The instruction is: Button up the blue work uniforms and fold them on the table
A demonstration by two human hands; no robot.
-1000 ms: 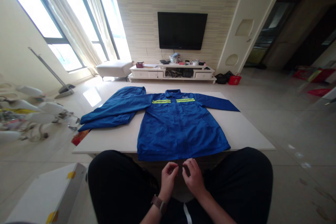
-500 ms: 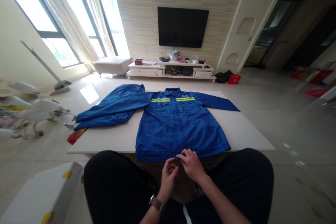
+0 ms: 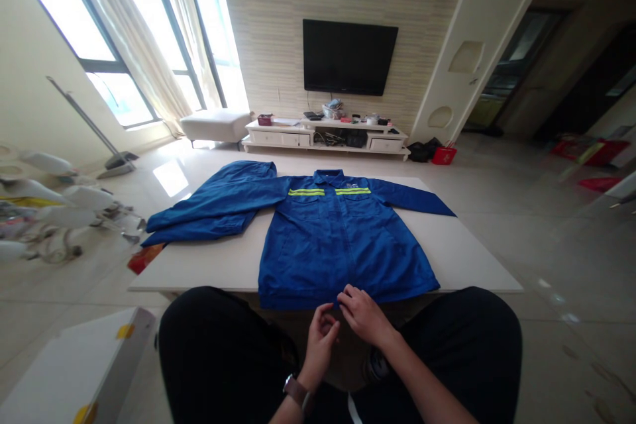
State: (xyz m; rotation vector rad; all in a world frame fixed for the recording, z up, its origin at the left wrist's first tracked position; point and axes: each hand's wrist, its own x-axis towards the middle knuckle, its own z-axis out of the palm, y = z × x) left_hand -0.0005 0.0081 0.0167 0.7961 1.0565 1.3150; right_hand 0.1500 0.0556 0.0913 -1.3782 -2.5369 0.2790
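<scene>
A blue work jacket (image 3: 322, 245) with yellow-green reflective stripes lies front up on a white table (image 3: 199, 271), its collar away from me and its hem over the near edge. My right hand (image 3: 366, 318) is closed, fingers pinching the hem near the middle. Just left of it, my left hand (image 3: 318, 342), with a watch (image 3: 297, 389) on the wrist, has its fingers loosely curved and thumb apart. Its index fingertip is close to the hem; whether it touches is unclear. A second blue garment (image 3: 218, 228), apparently trousers, lies at the left, partly under the jacket's sleeve.
My knees (image 3: 211, 344) flank the table's near edge. A white box (image 3: 64, 364) with yellow corners stands at lower left. Sewing thread cones (image 3: 54, 165) crowd the left side. Beyond are a TV cabinet (image 3: 278, 139), a bench (image 3: 216, 126) and a red bag (image 3: 444, 156).
The view has shifted slightly, so everything sits a little lower and to the right. My hands stay at the hem with almost the same pose.
</scene>
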